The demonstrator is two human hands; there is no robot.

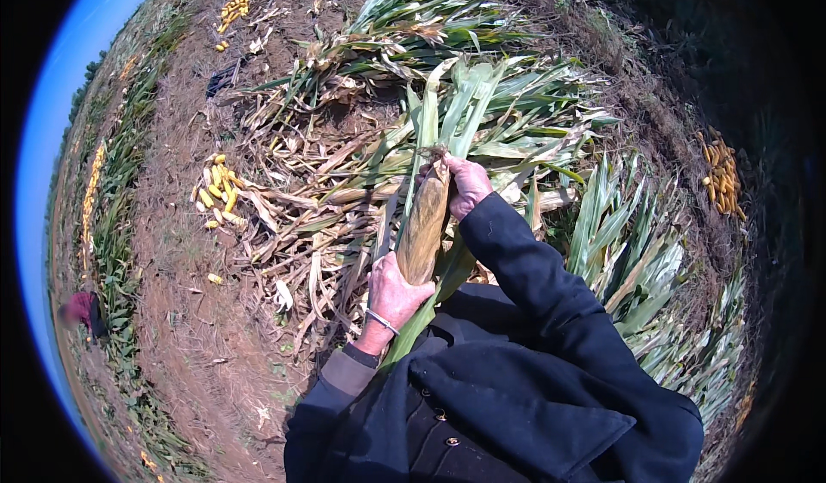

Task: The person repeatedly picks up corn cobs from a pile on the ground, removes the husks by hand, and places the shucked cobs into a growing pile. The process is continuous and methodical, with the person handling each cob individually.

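An ear of corn (pixel 423 232), still wrapped in its dry brown husk, stands in front of me with its tip pointing away. My left hand (pixel 395 298) is closed around its base, a bracelet on the wrist. Up at the tip, by the dark silk, my right hand (pixel 467 185) is closed on the husk; some of its fingers are hidden behind the ear. Long green corn leaves (pixel 469 104) stretch beyond the ear, and another green leaf (pixel 417 332) runs down past my left wrist.
Cut corn stalks (pixel 430 27) lie heaped ahead, more stalks (pixel 637 242) to the right. Dry husks (pixel 318 233) litter the ground left of the ear. Husked yellow cobs (pixel 219 190) lie in a pile at left, another cob pile (pixel 721 173) far right. A person (pixel 83 311) is at far left.
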